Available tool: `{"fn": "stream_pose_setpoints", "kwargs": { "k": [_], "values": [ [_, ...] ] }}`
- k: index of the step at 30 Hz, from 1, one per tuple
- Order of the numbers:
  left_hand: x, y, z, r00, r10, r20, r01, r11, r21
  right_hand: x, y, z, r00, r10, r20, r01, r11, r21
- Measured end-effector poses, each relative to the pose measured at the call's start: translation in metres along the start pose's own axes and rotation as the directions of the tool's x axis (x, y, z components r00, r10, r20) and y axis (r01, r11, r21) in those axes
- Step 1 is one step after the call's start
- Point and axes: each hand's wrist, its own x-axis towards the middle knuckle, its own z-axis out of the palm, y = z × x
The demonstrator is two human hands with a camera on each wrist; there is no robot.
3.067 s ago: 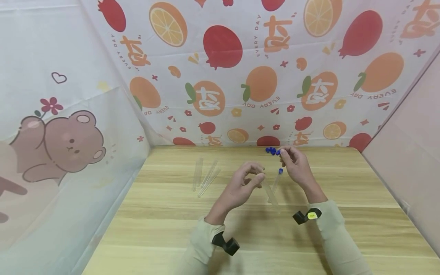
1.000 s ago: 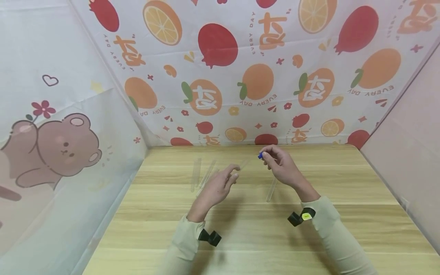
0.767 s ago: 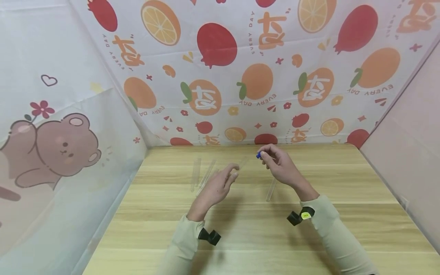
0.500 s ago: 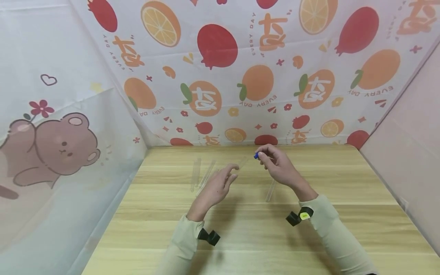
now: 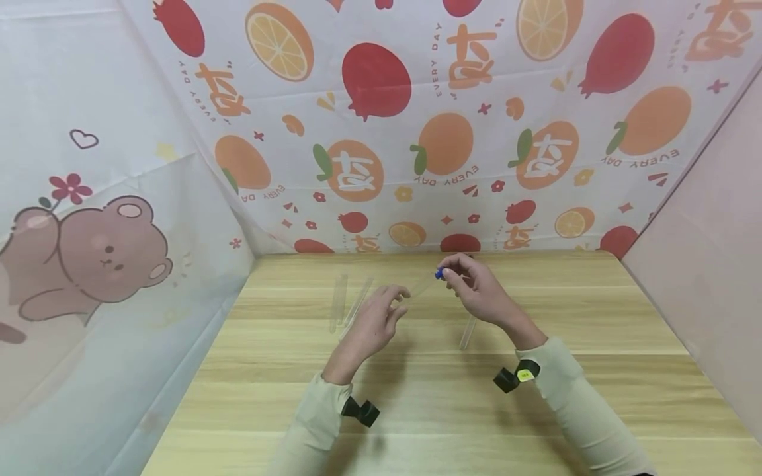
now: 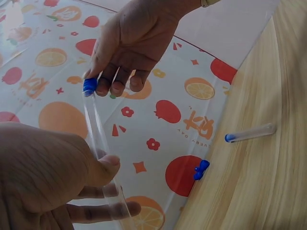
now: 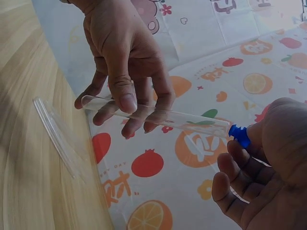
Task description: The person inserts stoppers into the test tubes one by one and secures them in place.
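My left hand [image 5: 372, 324] pinches a clear test tube [image 7: 192, 122] between thumb and fingers. The tube slants above the table, its rounded end by the left hand and its open mouth toward the right. My right hand [image 5: 485, 297] pinches a blue stopper [image 7: 239, 136] between thumb and index finger. In the right wrist view the stopper's narrow end sits right at the tube's mouth; in the left wrist view it overlaps the rim. Another test tube with a blue stopper [image 6: 252, 132] lies on the table; in the head view my right hand hides its stoppered end.
Several clear test tubes [image 5: 339, 304] lie at the left of the wooden table [image 5: 452, 410], partly behind my left hand. A few loose blue stoppers [image 6: 201, 169] lie near the table's back edge. A fruit-print cloth [image 5: 393, 152] hangs behind.
My right hand has moved left from the stopper pile, carrying one blue stopper to the tube's mouth. My left hand has shifted left and turned its tube from pointing down to slanting up rightward.
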Motion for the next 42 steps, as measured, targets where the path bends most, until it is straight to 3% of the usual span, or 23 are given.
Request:
{"fn": "stream_pose_setpoints", "kwargs": {
  "k": [6,12,19,23,31,42],
  "values": [
    [-0.004,0.002,-0.002,1.0,-0.02,-0.017,0.02,0.999,0.026,-0.001,0.004,-0.001,1.0,-0.022,0.007,0.022,0.999,-0.035],
    [-0.007,0.001,-0.003,0.998,-0.02,-0.053,0.024,0.997,0.068,-0.003,0.004,-0.002,1.0,0.018,-0.01,-0.019,0.997,-0.069],
    [-0.007,-0.004,-0.001,0.991,0.052,-0.125,-0.03,0.985,0.171,-0.003,0.005,-0.003,0.999,0.022,-0.032,-0.025,0.992,-0.123],
    [-0.006,-0.008,0.001,0.975,0.125,-0.181,-0.081,0.97,0.231,-0.002,0.006,-0.003,0.998,0.006,-0.055,-0.014,0.99,-0.141],
    [0.0,-0.016,0.01,0.926,0.263,-0.272,-0.154,0.918,0.364,0.003,0.014,0.002,0.993,-0.026,-0.117,0.01,0.99,-0.138],
    [0.004,-0.019,0.012,0.894,0.349,-0.283,-0.186,0.861,0.473,0.008,0.018,0.009,0.986,-0.049,-0.162,0.028,0.991,-0.132]
  ]
}}
